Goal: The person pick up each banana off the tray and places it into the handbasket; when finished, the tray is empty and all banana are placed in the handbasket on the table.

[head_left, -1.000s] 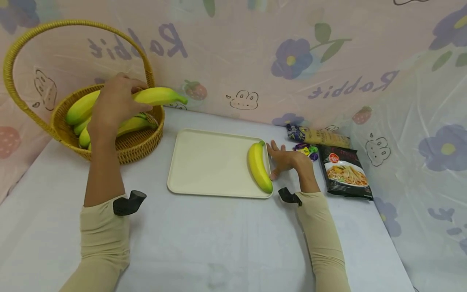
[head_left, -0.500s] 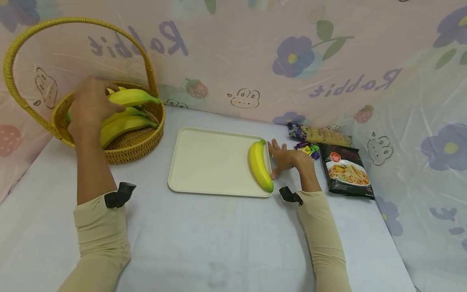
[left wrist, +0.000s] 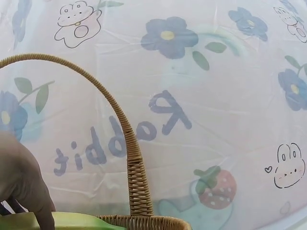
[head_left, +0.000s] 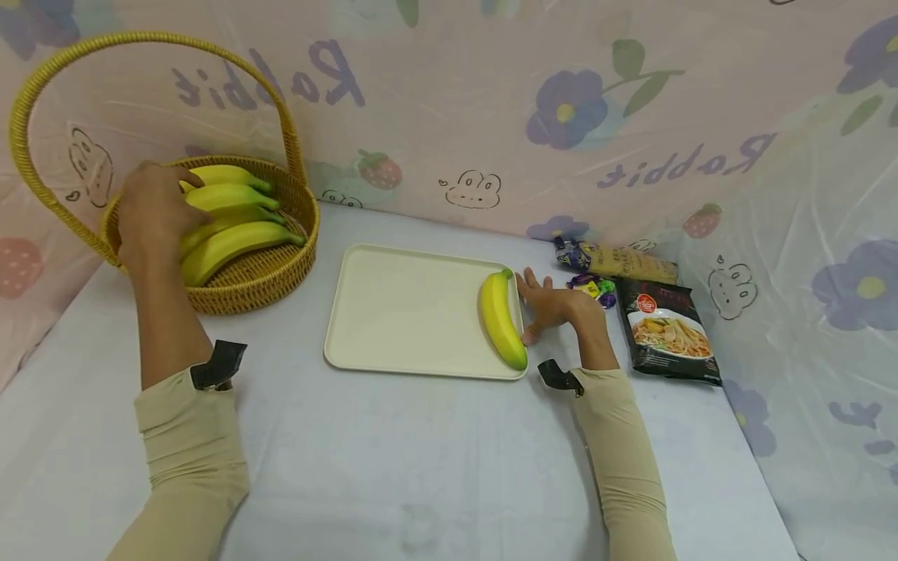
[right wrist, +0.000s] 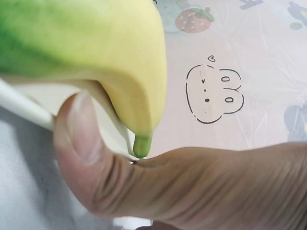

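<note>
A yellow wicker basket (head_left: pixel 277 284) at the left holds several yellow-green bananas lying side by side. My left hand (head_left: pixel 150 210) is inside it, thumb and fingers round the left end of a banana (head_left: pixel 228 196), whose stem points right. The left wrist view catches only part of that hand (left wrist: pixel 21 177) above a banana (left wrist: pixel 72 221). A single banana (head_left: pixel 500 319) lies along the right side of the cream tray (head_left: pixel 400 312). Beside it, my right hand (head_left: pixel 550 305) rests against the tray's right edge with fingers spread; its thumb (right wrist: pixel 81 139) is close in the right wrist view.
The basket's tall arched handle (head_left: pixel 161 37) rises over the left arm. To the right lie wrapped sweets (head_left: pixel 592 288), a long yellowish packet (head_left: pixel 620 261) and a black noodle packet (head_left: pixel 669 331). A printed curtain (head_left: pixel 435 101) hangs behind the white table (head_left: pixel 421 452).
My left hand has moved left and down, lowering the banana from above the basket's right rim in among the other bananas. The right hand and the tray keep their places.
</note>
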Available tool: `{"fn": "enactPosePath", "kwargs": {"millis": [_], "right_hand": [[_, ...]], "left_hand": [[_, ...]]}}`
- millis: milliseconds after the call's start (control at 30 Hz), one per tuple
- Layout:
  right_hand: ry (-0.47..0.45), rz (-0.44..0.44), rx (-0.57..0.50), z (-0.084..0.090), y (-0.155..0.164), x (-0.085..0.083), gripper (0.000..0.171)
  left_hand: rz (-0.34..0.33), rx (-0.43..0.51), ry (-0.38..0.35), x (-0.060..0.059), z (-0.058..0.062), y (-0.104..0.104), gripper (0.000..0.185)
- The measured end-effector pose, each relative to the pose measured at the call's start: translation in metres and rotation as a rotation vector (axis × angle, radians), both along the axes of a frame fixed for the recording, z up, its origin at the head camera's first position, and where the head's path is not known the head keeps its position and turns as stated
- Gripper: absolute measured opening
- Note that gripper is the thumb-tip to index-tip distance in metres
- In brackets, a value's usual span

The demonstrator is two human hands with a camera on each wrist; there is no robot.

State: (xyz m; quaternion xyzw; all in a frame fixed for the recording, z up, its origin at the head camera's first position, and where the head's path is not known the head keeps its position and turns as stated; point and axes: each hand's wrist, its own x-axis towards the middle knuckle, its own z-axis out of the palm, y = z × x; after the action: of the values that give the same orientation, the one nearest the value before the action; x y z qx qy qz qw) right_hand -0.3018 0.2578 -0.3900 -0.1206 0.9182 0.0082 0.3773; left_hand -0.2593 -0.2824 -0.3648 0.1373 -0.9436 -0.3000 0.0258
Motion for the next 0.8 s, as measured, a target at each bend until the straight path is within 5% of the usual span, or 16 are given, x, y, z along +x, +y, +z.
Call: {"fn": "enactPosePath", "kwargs": {"millis": [233, 600, 800], "right_hand": [[0.006, 0.012, 0.014, 0.0, 0.0, 0.001, 0.136], [0.005, 0.029, 0.019, 0.002, -0.001, 0.0, 0.134], [0.001, 0.018, 0.014, 0.001, -0.002, 0.0, 0.136]], "left_hand": [[0.039, 0.022, -0.008, -0.003, -0.005, -0.001, 0.057], [0.067, 0.0, 0.081, -0.01, -0.014, -0.001, 0.057], [0.075, 0.018, 0.057, -0.011, -0.014, -0.001, 0.06]]}}
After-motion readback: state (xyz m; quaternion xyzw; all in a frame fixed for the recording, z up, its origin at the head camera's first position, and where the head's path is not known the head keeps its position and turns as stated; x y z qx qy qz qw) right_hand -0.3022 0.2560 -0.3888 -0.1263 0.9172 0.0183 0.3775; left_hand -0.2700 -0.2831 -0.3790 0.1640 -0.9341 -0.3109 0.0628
